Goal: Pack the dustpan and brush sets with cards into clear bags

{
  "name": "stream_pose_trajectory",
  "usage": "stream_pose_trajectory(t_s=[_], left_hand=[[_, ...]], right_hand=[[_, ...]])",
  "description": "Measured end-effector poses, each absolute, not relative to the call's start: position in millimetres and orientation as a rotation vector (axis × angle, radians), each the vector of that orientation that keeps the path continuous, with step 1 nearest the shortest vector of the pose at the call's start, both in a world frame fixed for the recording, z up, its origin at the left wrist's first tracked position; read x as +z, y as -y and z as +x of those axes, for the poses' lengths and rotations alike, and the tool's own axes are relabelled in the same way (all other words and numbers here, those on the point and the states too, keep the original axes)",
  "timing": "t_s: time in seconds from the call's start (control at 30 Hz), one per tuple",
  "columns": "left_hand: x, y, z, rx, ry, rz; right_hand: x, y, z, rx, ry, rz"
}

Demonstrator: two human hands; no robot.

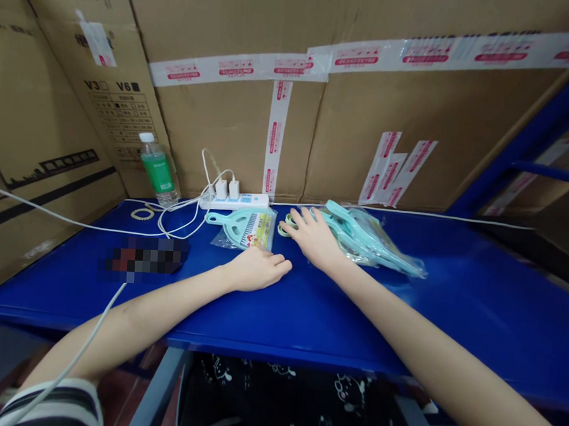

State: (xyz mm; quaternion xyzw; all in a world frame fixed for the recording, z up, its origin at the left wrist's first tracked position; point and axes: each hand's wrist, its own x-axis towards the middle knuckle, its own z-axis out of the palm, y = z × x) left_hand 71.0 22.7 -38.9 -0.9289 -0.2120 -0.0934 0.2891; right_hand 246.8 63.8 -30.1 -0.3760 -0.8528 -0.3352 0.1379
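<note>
My right hand (314,237) lies flat with fingers spread on the blue shelf (474,312), its fingertips touching a roll of tape (286,225) and the edge of a pile of mint-green plastic items in clear bags (369,240). My left hand (257,269) rests on the shelf with fingers curled loosely inward, empty, just in front of a bagged mint-green dustpan set (245,227) with a colourful label.
A white power strip (235,201) with two chargers sits at the back, its cables running left. A green-labelled water bottle (158,168), a bead bracelet (142,214) and a blurred dark object (143,256) lie left. Taped cardboard boxes (366,115) form the wall behind; a blue rack post (521,149) stands right.
</note>
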Motion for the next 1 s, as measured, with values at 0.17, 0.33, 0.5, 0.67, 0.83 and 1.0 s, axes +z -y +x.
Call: stream_pose_trajectory(t_s=[0.17,0.33,0.5,0.67,0.83,1.0], left_hand=[[-45.7,-22.6,71.9,-0.328,0.433,-2.528],[-48.2,-24.0,70.2,-0.386,0.461,-2.565],[-46.8,-24.2,68.2,-0.367,0.484,-2.637],[-42.4,-22.8,65.9,-0.389,0.739,-2.950],[-35.7,-19.6,68.5,-0.565,1.005,-3.057],[-34.1,-17.1,69.4,-0.666,1.176,-3.092]], right_hand=[[-29.7,-50.1,243.1,-0.887,2.529,-0.938],[-29.2,-34.8,236.9,-0.813,2.508,-0.797],[-28.7,-31.2,233.3,-0.739,2.528,-0.662],[-28.5,-33.8,236.9,-0.676,2.543,-0.729],[-16.3,-20.7,227.0,-0.552,2.486,-0.723],[0.7,66.5,147.6,-0.216,2.673,-0.163]])
